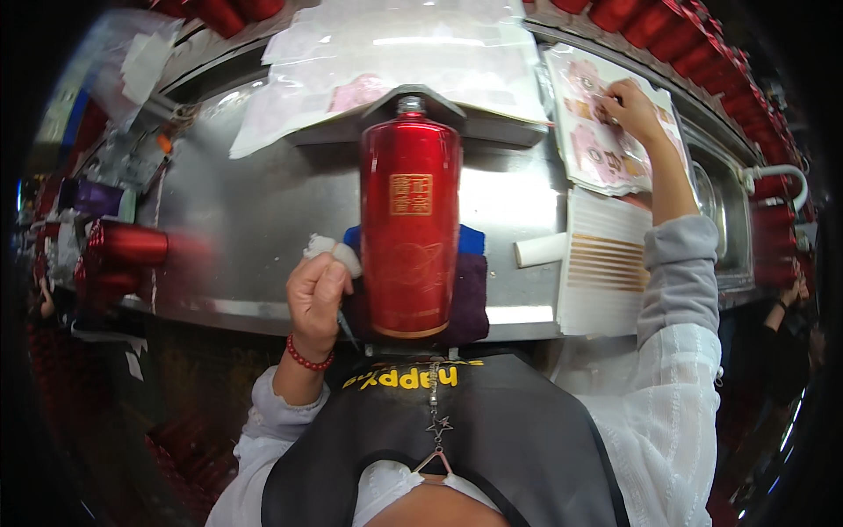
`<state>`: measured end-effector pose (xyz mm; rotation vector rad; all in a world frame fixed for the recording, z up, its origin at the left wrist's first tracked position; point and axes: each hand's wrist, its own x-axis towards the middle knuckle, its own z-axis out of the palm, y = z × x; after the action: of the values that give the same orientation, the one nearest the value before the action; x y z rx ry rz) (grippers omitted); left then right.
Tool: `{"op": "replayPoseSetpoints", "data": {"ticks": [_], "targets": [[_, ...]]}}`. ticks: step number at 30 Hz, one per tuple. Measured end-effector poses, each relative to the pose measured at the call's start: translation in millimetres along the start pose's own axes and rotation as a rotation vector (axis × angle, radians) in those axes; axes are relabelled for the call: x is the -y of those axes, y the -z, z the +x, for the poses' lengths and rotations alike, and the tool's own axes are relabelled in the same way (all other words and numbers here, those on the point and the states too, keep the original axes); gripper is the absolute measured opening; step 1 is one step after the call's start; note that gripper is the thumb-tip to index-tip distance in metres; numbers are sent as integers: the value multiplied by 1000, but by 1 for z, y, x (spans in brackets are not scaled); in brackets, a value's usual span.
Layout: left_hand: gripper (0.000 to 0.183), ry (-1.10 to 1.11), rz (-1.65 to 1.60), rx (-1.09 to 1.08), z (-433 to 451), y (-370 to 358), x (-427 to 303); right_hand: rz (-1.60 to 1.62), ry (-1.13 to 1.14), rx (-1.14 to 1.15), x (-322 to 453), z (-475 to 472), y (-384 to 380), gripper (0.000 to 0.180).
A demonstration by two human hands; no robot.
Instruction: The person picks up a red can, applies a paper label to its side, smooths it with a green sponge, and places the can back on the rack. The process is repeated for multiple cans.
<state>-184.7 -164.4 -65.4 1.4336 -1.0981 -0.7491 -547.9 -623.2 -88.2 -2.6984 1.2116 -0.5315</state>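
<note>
A glossy red bottle (408, 263) with gold printing lies in front of me, its metallic threaded neck pointing away. The neck end lies over a dark angled support, and a folded purple towel (471, 296) and a blue cloth (471, 240) show beside its lower part. Just left of the bottle, my left hand (319, 290) grips a wad of white cloth (326, 245); a thin dark tool shows below the fingers, and its hold is unclear. My right hand (629, 112) touches a stack of printed decal sheets (583, 155) at the far right; whether the fingers pinch a piece is hidden.
Large pale sheets (402, 59) cover the back of the metal bench (263, 197). Sheets with gold stripes (602, 257) and a white roll (540, 250) lie at right, beside a sink (731, 244). Red bottles (678, 39) line the back right; another red vessel (135, 244) is at left.
</note>
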Motion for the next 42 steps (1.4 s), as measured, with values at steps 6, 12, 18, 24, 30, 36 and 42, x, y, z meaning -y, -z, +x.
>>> {"op": "replayPoseSetpoints", "data": {"ticks": [6, 12, 18, 24, 30, 36, 42], "targets": [[38, 76, -90, 34, 7, 6, -14, 663, -481, 122, 29, -4, 23, 20], [23, -99, -101, 107, 56, 9, -63, 837, -226, 206, 120, -3, 79, 21], [36, -707, 410, 212, 133, -71, -121, 988, 145, 322, 208, -30, 117, 20], [11, -680, 337, 233, 128, -97, -125, 1132, 263, 281, 249, -64, 109, 25], [17, -732, 355, 234, 110, -88, -132, 728, 444, 49, 270, -86, 117, 22], [22, -724, 378, 183, 74, -60, -131, 565, 457, -83, 286, -98, 128, 10], [69, -355, 652, 162, -8, 3, -53, 518, 434, -143, 289, -120, 150, 11]]}}
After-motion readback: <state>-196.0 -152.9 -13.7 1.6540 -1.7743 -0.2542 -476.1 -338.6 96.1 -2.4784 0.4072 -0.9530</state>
